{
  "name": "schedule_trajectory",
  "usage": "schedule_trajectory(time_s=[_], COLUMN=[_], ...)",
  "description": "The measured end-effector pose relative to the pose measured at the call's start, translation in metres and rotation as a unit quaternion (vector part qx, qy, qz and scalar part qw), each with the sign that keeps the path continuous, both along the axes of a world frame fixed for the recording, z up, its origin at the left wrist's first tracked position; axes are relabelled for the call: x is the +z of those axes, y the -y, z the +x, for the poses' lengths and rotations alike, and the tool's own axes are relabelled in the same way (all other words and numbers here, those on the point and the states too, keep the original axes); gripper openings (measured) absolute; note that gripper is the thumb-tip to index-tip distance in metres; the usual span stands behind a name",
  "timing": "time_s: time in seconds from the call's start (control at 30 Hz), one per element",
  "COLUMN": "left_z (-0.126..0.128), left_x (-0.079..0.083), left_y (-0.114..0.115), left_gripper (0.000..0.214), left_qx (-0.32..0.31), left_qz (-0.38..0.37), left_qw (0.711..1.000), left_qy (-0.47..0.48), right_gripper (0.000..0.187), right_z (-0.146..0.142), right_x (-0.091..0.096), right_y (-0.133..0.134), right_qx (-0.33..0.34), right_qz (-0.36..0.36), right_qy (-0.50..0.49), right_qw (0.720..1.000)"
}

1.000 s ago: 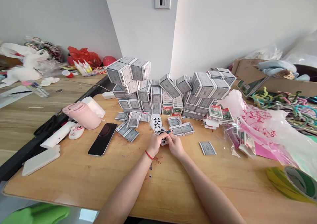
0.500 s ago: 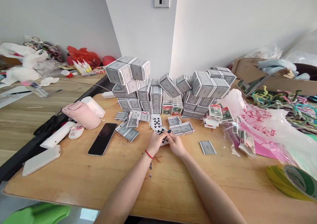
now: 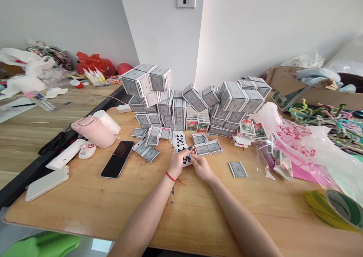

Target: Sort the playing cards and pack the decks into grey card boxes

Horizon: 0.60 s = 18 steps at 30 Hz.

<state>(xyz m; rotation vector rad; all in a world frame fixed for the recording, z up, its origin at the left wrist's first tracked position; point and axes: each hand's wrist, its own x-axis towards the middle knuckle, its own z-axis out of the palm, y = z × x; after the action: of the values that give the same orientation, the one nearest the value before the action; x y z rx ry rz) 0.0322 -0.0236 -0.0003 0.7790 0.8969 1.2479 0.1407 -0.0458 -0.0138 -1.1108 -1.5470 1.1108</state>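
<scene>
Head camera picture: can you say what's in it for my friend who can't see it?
Two bare hands, the left hand with a red string bracelet and the right hand, hold a club playing card over a wooden table. Behind them rise stacks of boxed playing cards. A black phone lies to the left.

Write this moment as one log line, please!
left hand: holds clubs playing cards | right hand: pinches same cards | behind: stacked card boxes
</scene>
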Motion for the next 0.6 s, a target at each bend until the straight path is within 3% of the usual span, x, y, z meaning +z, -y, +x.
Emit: schedule_trajectory(time_s=[0.2,0.33,0.47,0.6], left_z=[0.002,-0.001,-0.006,-0.009], left_x=[0.001,0.0,-0.002,-0.002], left_y=[-0.001,-0.002,-0.002,-0.003], left_gripper=[0.029,0.027,0.021,0.018], left_qx=[-0.009,-0.031,0.012,0.046], left_qz=[0.041,0.077,0.122,0.133], left_qw=[0.998,0.99,0.98,0.966], left_qy=[-0.04,-0.11,-0.156,-0.218], right_gripper=[0.027,0.028,0.031,0.029], right_z=[-0.001,0.004,0.009,0.011], right_x=[-0.003,-0.005,-0.004,-0.001], right_y=[0.0,-0.004,-0.008,-0.009], right_qx=[-0.034,-0.04,-0.026,-0.011], right_qz=[-0.019,-0.092,-0.154,-0.17], right_qy=[-0.04,-0.156,-0.263,-0.267], right_qw=[0.998,0.983,0.952,0.949])
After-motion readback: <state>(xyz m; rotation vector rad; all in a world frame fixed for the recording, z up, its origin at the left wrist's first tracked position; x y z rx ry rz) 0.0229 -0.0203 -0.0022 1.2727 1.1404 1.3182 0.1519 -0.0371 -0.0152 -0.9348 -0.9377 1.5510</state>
